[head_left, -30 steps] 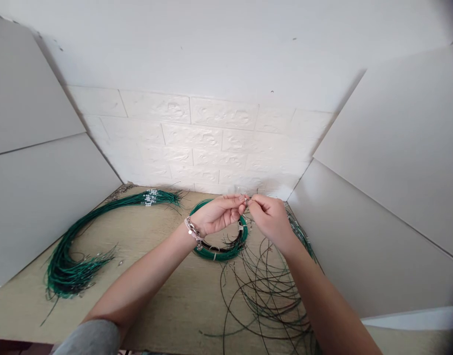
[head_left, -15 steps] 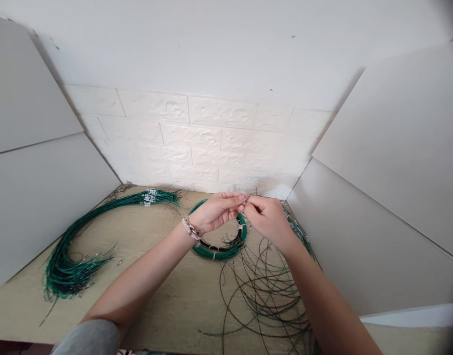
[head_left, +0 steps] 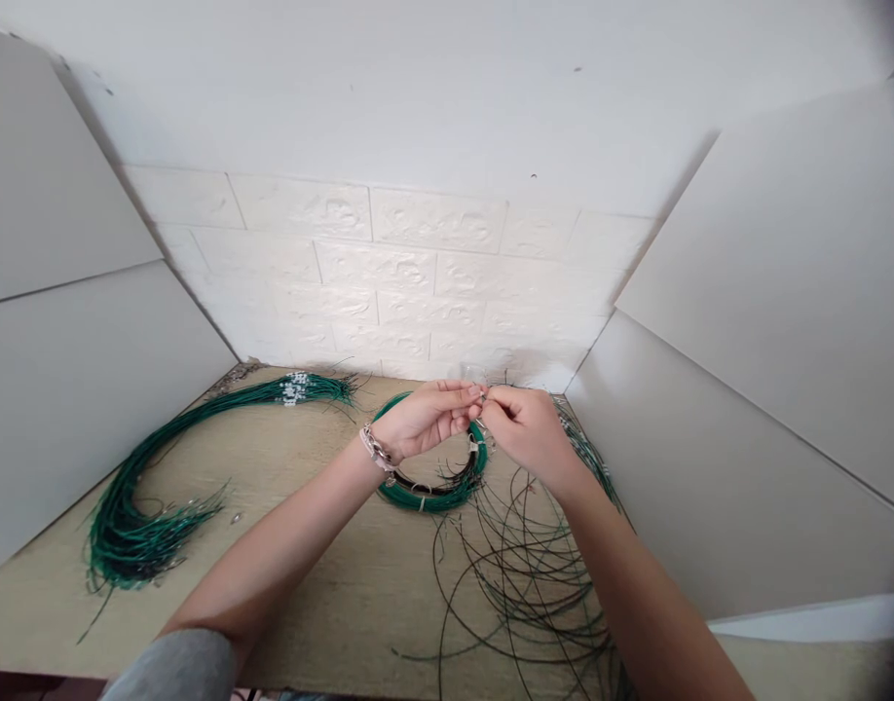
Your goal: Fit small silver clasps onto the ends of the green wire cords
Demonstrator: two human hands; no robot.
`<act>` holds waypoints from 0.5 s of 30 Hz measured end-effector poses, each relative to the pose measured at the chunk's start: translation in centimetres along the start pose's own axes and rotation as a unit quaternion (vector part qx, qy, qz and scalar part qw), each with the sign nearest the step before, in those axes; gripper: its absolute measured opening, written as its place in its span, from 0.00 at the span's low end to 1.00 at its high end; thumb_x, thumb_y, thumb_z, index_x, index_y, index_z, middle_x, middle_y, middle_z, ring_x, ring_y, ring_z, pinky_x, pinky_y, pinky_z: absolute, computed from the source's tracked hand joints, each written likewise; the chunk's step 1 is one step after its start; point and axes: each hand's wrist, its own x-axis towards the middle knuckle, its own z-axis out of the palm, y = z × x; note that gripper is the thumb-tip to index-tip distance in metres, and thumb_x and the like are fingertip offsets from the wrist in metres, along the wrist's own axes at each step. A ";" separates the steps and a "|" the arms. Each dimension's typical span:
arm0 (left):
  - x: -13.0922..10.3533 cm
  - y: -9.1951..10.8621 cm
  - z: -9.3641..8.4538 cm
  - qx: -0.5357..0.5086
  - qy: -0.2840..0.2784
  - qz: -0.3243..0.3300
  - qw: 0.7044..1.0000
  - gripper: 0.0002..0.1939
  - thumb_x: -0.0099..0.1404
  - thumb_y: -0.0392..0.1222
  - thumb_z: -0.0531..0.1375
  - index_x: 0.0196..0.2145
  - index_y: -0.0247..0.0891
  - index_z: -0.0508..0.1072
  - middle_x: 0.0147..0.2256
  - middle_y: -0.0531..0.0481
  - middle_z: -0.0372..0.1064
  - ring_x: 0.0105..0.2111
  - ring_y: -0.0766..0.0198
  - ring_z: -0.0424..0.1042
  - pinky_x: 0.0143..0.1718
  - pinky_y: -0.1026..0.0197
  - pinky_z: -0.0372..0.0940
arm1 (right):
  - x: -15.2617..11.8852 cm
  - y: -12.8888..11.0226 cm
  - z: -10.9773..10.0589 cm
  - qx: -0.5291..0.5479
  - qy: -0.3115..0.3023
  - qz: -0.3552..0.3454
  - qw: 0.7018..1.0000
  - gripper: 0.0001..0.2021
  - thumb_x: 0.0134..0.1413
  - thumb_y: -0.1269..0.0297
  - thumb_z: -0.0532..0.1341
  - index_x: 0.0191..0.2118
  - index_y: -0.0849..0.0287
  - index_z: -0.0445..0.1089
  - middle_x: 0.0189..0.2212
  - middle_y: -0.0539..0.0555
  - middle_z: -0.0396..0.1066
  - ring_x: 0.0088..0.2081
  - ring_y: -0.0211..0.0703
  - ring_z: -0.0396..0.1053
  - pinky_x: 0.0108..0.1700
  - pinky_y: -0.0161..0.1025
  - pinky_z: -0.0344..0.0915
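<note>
My left hand [head_left: 433, 417], with a bracelet at the wrist, pinches a tiny piece between thumb and fingertips; its kind is too small to tell. My right hand [head_left: 527, 433] is closed, its fingertips meeting those of the left at the same spot, and what they grip is hidden. Below both hands a tied coil of green and black wire [head_left: 436, 502] lies on the table, partly covered by my left hand. Loose dark wires [head_left: 520, 574] spread in loops under my right forearm.
A curved bundle of green wires [head_left: 136, 467] with white tags [head_left: 295, 388] lies at the left of the wooden table [head_left: 330, 565]. More wires [head_left: 589, 453] run along the right panel [head_left: 739, 487]. A small clear container [head_left: 472, 372] stands by the brick-patterned wall [head_left: 403, 268].
Almost nothing differs. Both hands keep their pinch at the same place, with only a slight shift of the fingertips and of the camera view.
</note>
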 end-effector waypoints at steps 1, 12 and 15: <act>0.0 0.0 0.0 -0.010 -0.003 -0.003 1.000 0.02 0.55 0.31 0.60 0.28 0.28 0.71 0.23 0.51 0.65 0.22 0.77 0.63 0.22 0.75 0.57 | 0.0 0.0 0.1 0.010 0.002 0.000 1.000 0.13 0.47 0.66 0.49 0.16 0.60 0.50 0.13 0.45 0.49 0.18 0.31 0.47 0.21 0.32 0.45; 0.0 0.0 -0.2 -0.015 -0.017 -0.002 1.000 0.03 0.55 0.32 0.60 0.28 0.27 0.70 0.23 0.51 0.65 0.22 0.77 0.64 0.21 0.76 0.58 | -0.2 -0.2 0.1 0.034 0.016 -0.006 0.999 0.13 0.48 0.65 0.50 0.16 0.60 0.51 0.13 0.45 0.50 0.19 0.31 0.48 0.22 0.32 0.45; 0.1 0.0 -0.2 -0.023 -0.012 -0.007 1.000 0.03 0.55 0.31 0.60 0.28 0.27 0.70 0.23 0.51 0.65 0.22 0.77 0.64 0.21 0.76 0.58 | -0.2 -0.3 0.2 0.042 0.018 -0.006 0.999 0.12 0.48 0.66 0.50 0.17 0.60 0.52 0.13 0.45 0.50 0.19 0.31 0.48 0.22 0.32 0.46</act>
